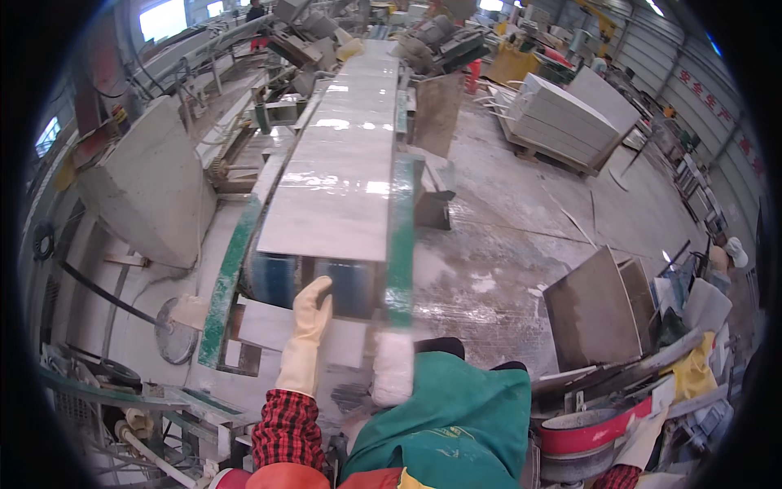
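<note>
My left hand (311, 314), in a cream rubber glove, reaches over the near end of a roller conveyor. Its fingers are stretched out and slightly apart from the thumb, with nothing held. Just ahead of the fingertips lies the near edge of a long, wet, pale stone slab (334, 196). Dark blue rollers (346, 277) show beneath that edge, between green side rails (401, 236). Far to the right, my right hand (643, 440), also gloved, hangs beside a red round-rimmed machine part (595, 428); its fingers are too indistinct to read.
A white wrapped post end (393, 367) stands by my green apron (456, 424). Large slabs lean at left (155, 187) and right (595, 301). Stacked white slabs (558, 114) rest on a pallet across the wet floor. Machine heads (436, 41) flank the conveyor's far end.
</note>
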A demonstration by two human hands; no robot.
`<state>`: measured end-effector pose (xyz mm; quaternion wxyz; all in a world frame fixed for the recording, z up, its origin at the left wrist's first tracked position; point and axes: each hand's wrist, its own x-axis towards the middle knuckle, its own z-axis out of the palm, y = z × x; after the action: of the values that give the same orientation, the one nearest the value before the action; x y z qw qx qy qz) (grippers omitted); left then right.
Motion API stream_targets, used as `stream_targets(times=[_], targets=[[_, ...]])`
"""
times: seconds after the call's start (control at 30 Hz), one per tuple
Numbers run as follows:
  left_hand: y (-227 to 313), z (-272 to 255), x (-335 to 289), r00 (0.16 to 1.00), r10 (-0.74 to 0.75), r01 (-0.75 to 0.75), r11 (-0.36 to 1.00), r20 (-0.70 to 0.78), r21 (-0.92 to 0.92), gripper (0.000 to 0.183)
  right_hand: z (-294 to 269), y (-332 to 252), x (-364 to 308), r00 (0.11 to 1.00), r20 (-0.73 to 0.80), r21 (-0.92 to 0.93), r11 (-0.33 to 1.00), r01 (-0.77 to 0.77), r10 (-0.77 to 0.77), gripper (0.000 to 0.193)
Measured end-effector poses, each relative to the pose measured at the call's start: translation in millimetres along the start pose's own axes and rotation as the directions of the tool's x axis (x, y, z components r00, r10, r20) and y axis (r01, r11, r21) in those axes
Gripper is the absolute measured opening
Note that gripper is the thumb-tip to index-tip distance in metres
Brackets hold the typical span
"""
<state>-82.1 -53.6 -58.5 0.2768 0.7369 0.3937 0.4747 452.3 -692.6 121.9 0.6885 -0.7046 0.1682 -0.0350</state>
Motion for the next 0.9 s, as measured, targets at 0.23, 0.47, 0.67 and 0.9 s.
stream_targets(times=[0.23, 0.47, 0.67, 0.9], targets=[[60, 12, 7, 0.999, -0.019, 0.009, 0.976, 0.042, 0.219, 0.046, 105, -9, -10, 0.96, 0.261, 0.12, 0.99, 0.068, -0.097, 0.058], [172, 54, 0, 0.769, -0.383, 0.639, 0.43, 0.512, -0.638, 0.064, 287, -27, -211, 0.509, 0.849, 0.02, 0.972, 0.236, -0.141, 0.076], [207, 58, 3, 0.728, -0.33, 0.597, -0.126, 0.601, -0.792, 0.059, 384, 9, -326, -0.363, 0.905, 0.417, 0.624, 0.661, -0.221, 0.079], [155, 0, -12, 0.625, -0.715, 0.32, -0.131, 0.313, -0.938, 0.041, 428, 42, -442, -0.841, 0.471, 0.874, 0.012, 0.486, -0.266, 0.051]])
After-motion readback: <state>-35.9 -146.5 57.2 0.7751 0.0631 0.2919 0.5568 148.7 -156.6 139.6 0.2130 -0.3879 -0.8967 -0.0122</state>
